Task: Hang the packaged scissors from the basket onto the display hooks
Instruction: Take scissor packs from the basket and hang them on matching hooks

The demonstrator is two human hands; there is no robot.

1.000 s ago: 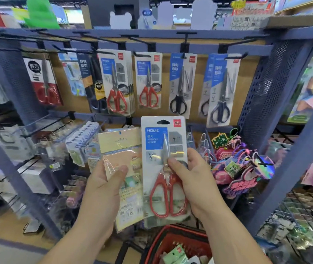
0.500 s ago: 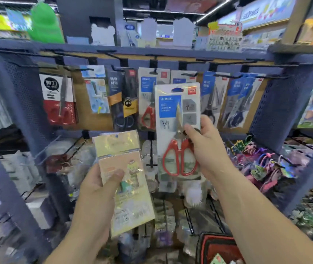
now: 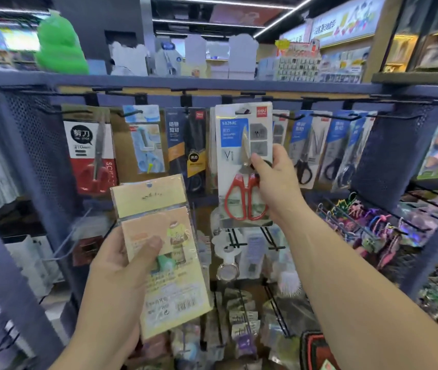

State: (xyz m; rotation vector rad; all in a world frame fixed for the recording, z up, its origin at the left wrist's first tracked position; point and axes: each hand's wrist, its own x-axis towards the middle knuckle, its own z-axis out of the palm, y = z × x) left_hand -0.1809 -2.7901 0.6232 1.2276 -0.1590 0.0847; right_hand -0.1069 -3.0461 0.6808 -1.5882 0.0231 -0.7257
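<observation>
In the head view, your right hand [image 3: 274, 182] is pinching the packaged scissors [image 3: 243, 164] by their right edge, lifting the card's hang hole up to the display hook [image 3: 228, 98]; it is not threaded yet, as far as I can judge. Your left hand [image 3: 122, 268] is clamping a yellow packet [image 3: 159, 252] below and to the left. The basket [image 3: 316, 351] is sitting under your right forearm, its contents mostly hidden. Neighbouring packs are crowding both sides of the card; open room is lying only toward you.

Scissors pack [image 3: 243, 166] now higher, at hooks [image 3: 242, 111].
</observation>
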